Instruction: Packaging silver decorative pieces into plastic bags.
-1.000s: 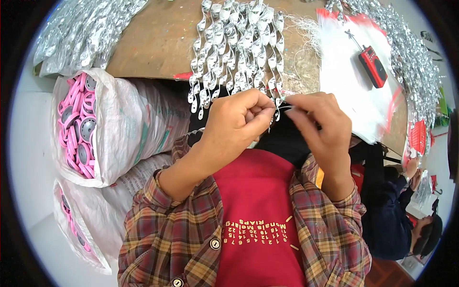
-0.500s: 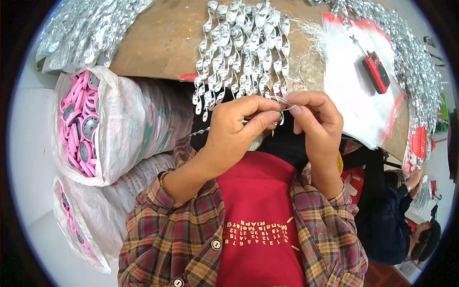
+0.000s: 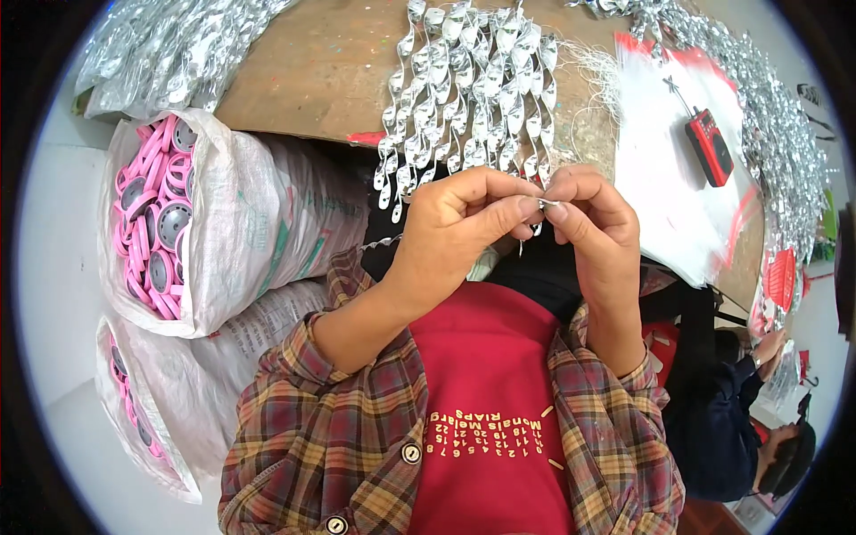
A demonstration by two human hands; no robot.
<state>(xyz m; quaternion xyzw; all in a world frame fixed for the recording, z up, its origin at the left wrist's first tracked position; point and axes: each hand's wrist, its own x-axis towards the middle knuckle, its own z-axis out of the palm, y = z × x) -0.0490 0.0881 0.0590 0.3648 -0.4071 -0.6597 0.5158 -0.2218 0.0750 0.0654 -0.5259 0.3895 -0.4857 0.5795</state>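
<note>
My left hand (image 3: 465, 209) and my right hand (image 3: 596, 214) meet fingertip to fingertip in front of the table edge. Both are closed in a pinch, with a short bit of thin, pale string (image 3: 547, 204) showing between them. Just under the left fingers hangs a little shiny silver piece (image 3: 524, 242), mostly hidden. Behind my hands, twisted silver strips (image 3: 464, 94) lie side by side on the table and droop over its front edge. Loose white strings (image 3: 593, 80) are spread to the right of those strips.
White plastic bags (image 3: 664, 160) with red edges lie on the brown table (image 3: 308, 67), under a red-and-black radio (image 3: 709, 147). More silver strips (image 3: 174, 53) are heaped back left. Sacks (image 3: 285, 201) of pink-and-grey wheels stand at left. Another person (image 3: 727, 428) sits at right.
The string loops that showed between my fingers have drawn in to a short bit, and my fingertips are closer together. The whole view has shifted slightly.
</note>
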